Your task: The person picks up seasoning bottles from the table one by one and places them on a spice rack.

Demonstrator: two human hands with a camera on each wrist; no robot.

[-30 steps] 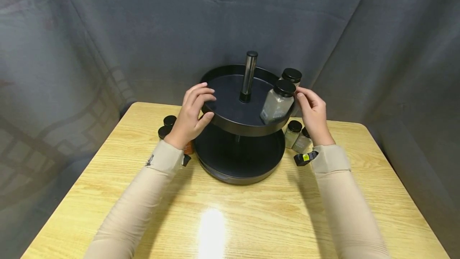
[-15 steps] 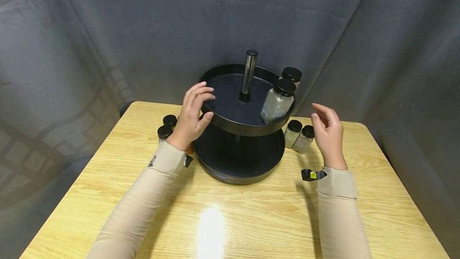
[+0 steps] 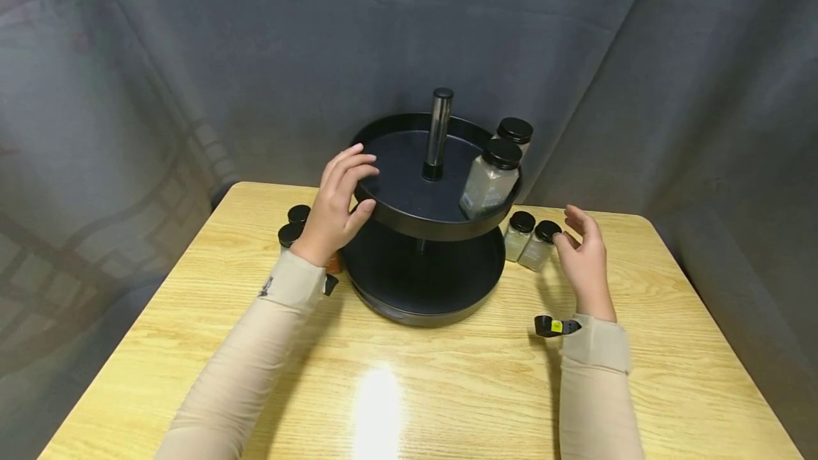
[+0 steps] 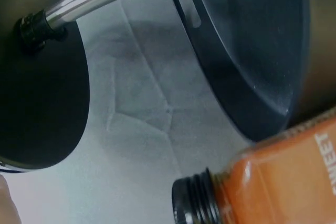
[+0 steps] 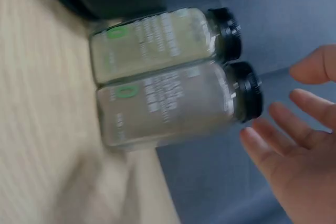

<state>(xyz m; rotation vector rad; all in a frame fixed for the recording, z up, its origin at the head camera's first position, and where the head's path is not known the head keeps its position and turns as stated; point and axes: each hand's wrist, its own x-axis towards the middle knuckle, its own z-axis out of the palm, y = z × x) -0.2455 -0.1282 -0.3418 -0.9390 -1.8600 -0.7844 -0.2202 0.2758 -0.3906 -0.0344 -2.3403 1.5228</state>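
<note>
A black two-tier turntable rack (image 3: pixel 441 231) stands on the table. My left hand (image 3: pixel 336 208) rests at the left edge of its upper tray, fingers spread over the rim. Two spice jars with black lids, a front one (image 3: pixel 489 183) and a rear one (image 3: pixel 515 135), stand on the upper tray's right side. My right hand (image 3: pixel 584 261) is beside two more spice jars on the table. Its fingers are loosely bent and hold nothing, close to the lid of the outer jar (image 5: pixel 168 106); the inner jar (image 5: pixel 152 43) stands against it.
Left of the rack, partly behind my left hand, stand several jars, among them one with a black lid (image 3: pixel 290 234) and one with orange contents (image 4: pixel 289 177). A chrome post (image 3: pixel 438 133) rises from the upper tray. Grey curtains (image 3: pixel 287 55) hang behind the table.
My right hand has left the jars on the upper tray, moving right and then down toward the table jars. My left hand stays at the tray's rim.
</note>
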